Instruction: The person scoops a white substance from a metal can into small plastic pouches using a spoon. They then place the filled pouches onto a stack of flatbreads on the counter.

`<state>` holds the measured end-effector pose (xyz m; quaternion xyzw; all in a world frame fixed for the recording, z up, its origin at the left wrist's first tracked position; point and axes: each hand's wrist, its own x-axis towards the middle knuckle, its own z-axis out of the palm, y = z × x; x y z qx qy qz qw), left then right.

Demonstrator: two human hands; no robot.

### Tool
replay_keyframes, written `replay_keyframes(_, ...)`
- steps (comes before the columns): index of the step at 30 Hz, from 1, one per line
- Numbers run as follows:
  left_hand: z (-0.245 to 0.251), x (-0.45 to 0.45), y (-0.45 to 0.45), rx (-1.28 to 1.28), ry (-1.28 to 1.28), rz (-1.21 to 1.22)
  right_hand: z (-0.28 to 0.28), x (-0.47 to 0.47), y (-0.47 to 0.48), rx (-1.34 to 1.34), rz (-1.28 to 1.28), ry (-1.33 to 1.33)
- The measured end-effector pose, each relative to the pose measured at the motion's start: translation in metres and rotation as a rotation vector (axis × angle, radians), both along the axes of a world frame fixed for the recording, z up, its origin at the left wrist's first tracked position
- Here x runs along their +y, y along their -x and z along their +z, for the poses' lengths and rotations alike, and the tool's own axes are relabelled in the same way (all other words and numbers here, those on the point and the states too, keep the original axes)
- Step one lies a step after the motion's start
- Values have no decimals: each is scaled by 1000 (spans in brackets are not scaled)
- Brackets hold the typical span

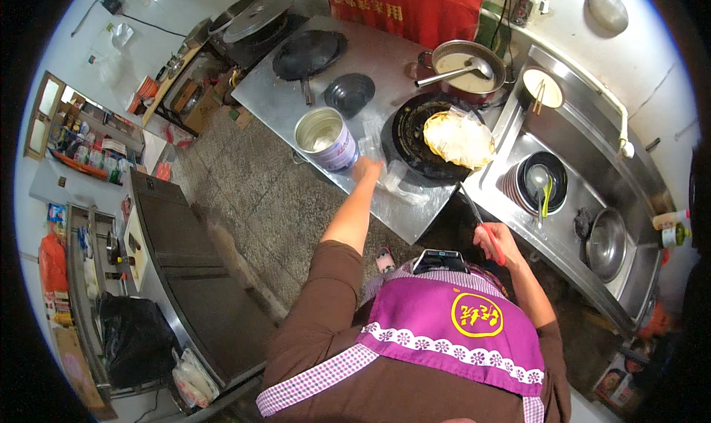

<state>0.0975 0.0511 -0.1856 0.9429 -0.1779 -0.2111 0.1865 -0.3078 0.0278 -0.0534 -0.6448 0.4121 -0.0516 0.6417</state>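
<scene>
My right hand [497, 242] grips red-handled scissors [491, 241] near the sink's front edge, the metal blades pointing up and left. My left hand [367, 169] is at the clear plastic packaging [401, 187] on the steel table, beside the lower side of a large open tin [326, 139]; whether its fingers hold the plastic cannot be told. A pale substance shows inside the tin. Right of it is a round black griddle [414, 139], with a stack of flatbreads [458, 139] in clear plastic film lying over its right part.
A pot of pale liquid [461, 73] with a ladle across it stands behind the griddle. A black bowl [350, 94] and a black pan [308, 53] are on the steel table [389, 217]. The sink [577, 162] at right holds stacked bowls and a metal basin [606, 244].
</scene>
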Motion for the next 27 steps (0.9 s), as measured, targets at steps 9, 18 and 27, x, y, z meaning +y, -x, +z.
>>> replay_keyframes(9, -53, -8, -40, 922, 1028, 389, -19, -9, 7, -42, 80, -20)
replay_keyframes(18, 78, -16, 2, 1185, 1615, 433, -19, -28, -8, -147, 79, -40)
replay_keyframes(27, 208, 24, 105, 1331, 1773, -98, 6, -54, -47, -439, -17, 130)
